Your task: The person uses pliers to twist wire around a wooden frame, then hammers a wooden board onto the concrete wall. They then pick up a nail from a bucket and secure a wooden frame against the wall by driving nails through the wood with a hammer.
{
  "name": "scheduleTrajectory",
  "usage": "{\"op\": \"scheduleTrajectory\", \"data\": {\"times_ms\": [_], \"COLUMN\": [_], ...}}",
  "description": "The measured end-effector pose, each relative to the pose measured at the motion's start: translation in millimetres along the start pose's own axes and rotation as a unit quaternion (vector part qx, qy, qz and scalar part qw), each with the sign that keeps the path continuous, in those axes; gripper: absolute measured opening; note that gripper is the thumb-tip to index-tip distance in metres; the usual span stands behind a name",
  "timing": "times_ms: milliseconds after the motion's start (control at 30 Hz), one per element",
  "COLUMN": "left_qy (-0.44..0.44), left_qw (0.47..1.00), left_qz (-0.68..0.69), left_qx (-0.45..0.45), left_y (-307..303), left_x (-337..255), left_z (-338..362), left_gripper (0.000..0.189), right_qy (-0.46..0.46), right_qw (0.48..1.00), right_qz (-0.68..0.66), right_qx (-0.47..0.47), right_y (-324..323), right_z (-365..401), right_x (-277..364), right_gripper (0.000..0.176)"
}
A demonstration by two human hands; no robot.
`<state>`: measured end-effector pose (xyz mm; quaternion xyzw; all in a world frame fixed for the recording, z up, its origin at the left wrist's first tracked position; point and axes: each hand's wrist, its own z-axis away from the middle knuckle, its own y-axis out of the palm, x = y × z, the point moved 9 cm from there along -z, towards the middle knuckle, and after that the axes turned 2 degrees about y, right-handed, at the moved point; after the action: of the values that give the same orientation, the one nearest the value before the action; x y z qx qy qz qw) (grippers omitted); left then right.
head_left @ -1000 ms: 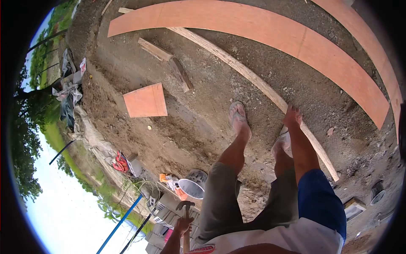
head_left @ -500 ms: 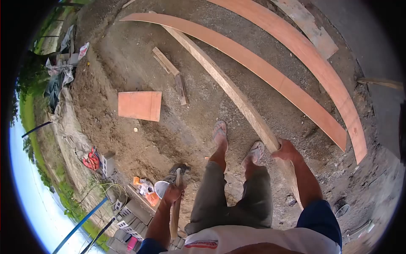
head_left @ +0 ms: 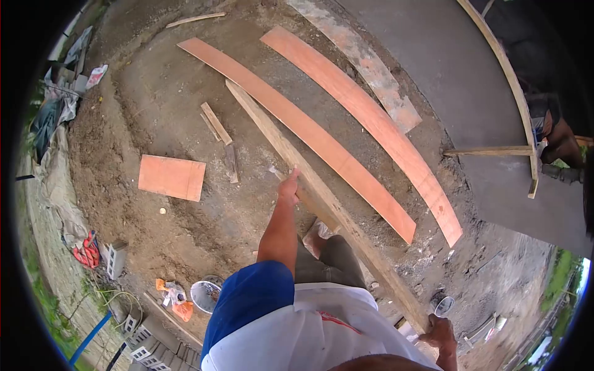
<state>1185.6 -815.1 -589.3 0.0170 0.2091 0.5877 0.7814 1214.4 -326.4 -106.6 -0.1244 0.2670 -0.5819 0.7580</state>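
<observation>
A long wooden plank [head_left: 365, 241] runs diagonally past my body, from the ground ahead to my right side. My right hand [head_left: 438, 334] is closed around its near end, low at the right. My left hand [head_left: 288, 187] reaches forward and is wrapped around a hammer, its thumb side at the plank's edge. The hammer's wooden handle [head_left: 320, 209] shows along the plank's left side, and its head, beyond my hand, is hard to make out. Beyond the plank lie two long reddish plywood strips, a nearer one [head_left: 309, 133] and a farther one [head_left: 377, 136].
A reddish plywood piece [head_left: 172, 178] and short wood offcuts [head_left: 216, 122] lie on dirt at left. A bucket [head_left: 205, 295], orange bags [head_left: 180, 308] and hollow blocks [head_left: 143, 341] stand lower left. A small pail [head_left: 443, 305] sits near my right hand. A concrete slab [head_left: 427, 68] borders the right.
My left hand has moved forward with the hammer, from my left side to the plank. My right hand has slid back to the plank's near end. My view has turned right.
</observation>
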Motion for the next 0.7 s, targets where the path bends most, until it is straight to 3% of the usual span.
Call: {"op": "scheduleTrajectory", "data": {"times_ms": [67,100,200,300,433,533,567,667,700], "left_qy": [0.04,-0.006,-0.005,0.073,0.061,0.044,0.032,0.022,0.021], "left_qw": [0.995,0.988,0.985,0.987,0.982,0.976,0.969,0.95,0.944], "left_qz": [0.07,0.117,0.11,0.106,0.142,0.13,0.135,0.18,0.199], "left_qx": [0.066,0.103,0.134,0.093,0.109,0.168,0.206,0.256,0.261], "left_y": [33,42,47,64,76,108,123,155,163], "left_x": [21,27,42,41,74,64,53,14,0], "left_z": [-30,-29,-50,-24,3,45,63,71,67], "left_gripper": [0.062,0.049,0.039,0.034,0.037,0.04,0.045,0.061,0.067], "right_qy": [0.017,0.025,0.035,0.036,0.093,0.056,0.095,0.013,-0.033], "right_qw": [0.999,0.998,0.994,0.995,0.987,0.985,0.989,0.995,0.99], "right_qz": [-0.007,0.007,0.011,-0.005,0.024,-0.015,0.005,0.04,-0.001], "right_qx": [-0.041,-0.065,-0.104,-0.095,-0.129,-0.162,-0.117,-0.095,-0.136], "right_y": [-2,-1,-7,-20,-6,-19,-23,-68,-87], "right_z": [4,0,-19,-46,-97,-135,-149,-189,-208], "right_x": [-19,-23,-31,-58,-143,-175,-180,-147,-122], "right_gripper": [0.054,0.052,0.049,0.051,0.042,0.057,0.072,0.084,0.093]}}
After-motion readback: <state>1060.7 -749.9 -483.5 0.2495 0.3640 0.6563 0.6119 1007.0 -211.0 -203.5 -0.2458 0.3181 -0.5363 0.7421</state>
